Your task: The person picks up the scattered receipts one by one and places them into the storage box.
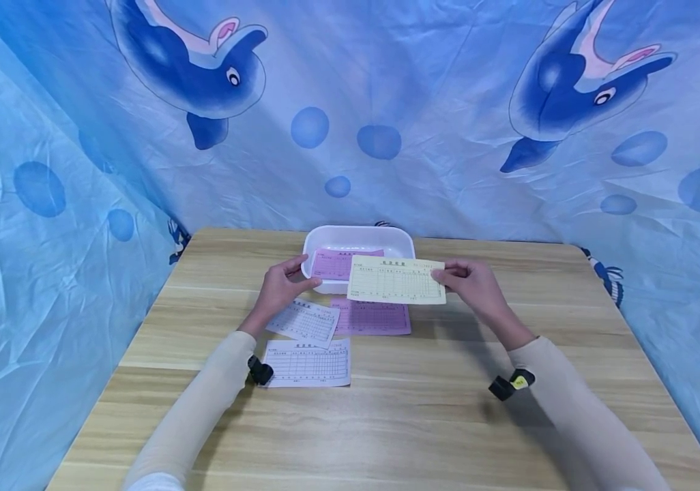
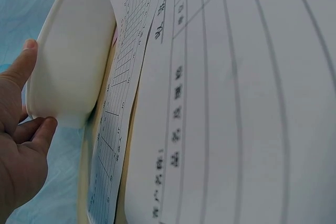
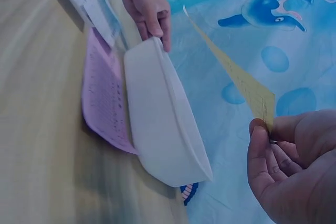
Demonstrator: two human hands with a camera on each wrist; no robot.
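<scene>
My right hand (image 1: 471, 283) pinches a yellow printed form (image 1: 396, 281) by its right end, thumb in front. The sheet hangs above the front rim of a white plastic tub (image 1: 359, 235), apart from it in the right wrist view. At the tub's left end, my left hand (image 1: 282, 286) grips the rim between thumb and fingers, as the right wrist view also shows. A pink form (image 1: 330, 264) lies inside the tub, partly covered by the yellow one. Another pink form (image 1: 374, 318) is on the table just in front, its upper edge hidden.
Two white forms lie left of centre: a tilted one (image 1: 303, 322) overlaps the pink sheet, and a straight one (image 1: 308, 365) is nearer me. The wooden table (image 1: 448, 436) ends at a blue dolphin-print curtain (image 1: 387, 184) behind the tub.
</scene>
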